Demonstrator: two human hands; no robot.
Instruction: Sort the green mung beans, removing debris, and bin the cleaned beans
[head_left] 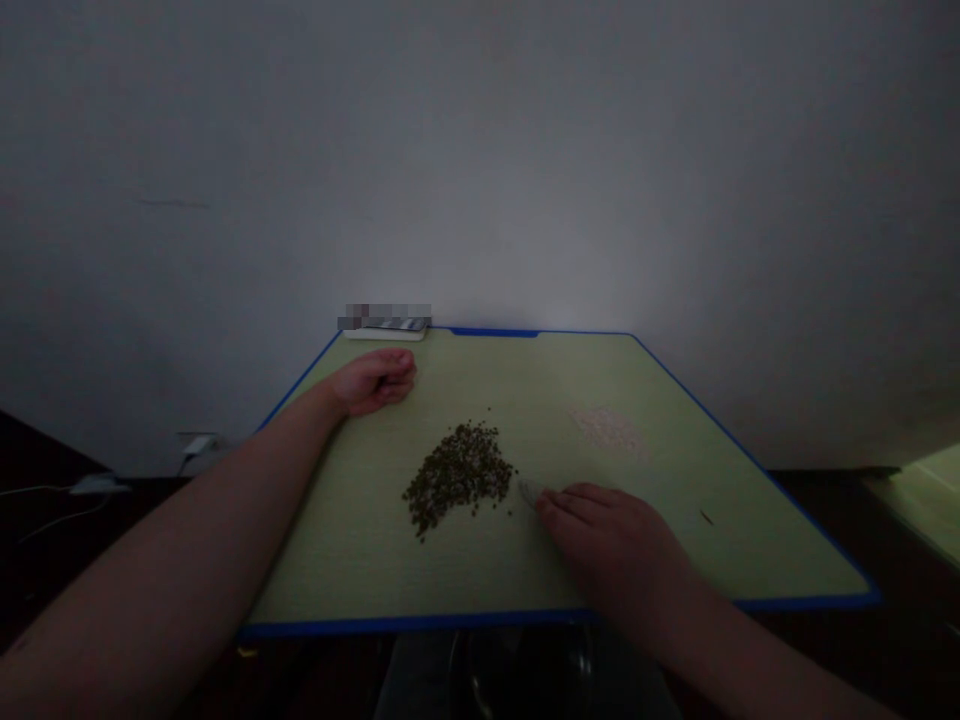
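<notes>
A loose pile of small dark green-brown beans or seeds [459, 475] lies mid-table, mixed with paler bits. My left hand [379, 382] rests in a loose fist on the tabletop, behind and left of the pile; nothing shows in its fingers. Just right of the pile, my right hand [600, 525] is closed with the palm down. From its fingertips pokes a thin, pale, shiny piece [528, 491], its tip close to the nearest beans; its kind is too blurred to tell. Farther back on the right, small whitish grains [609, 430] are spread in a thin patch.
The pale green table [525, 375] has a blue rim and stands against a grey wall. A flat white object [386, 334] lies at its back left corner. A small thin brown sliver [706, 517] is on the right. Below the front edge sits a dark, glossy round object [525, 670].
</notes>
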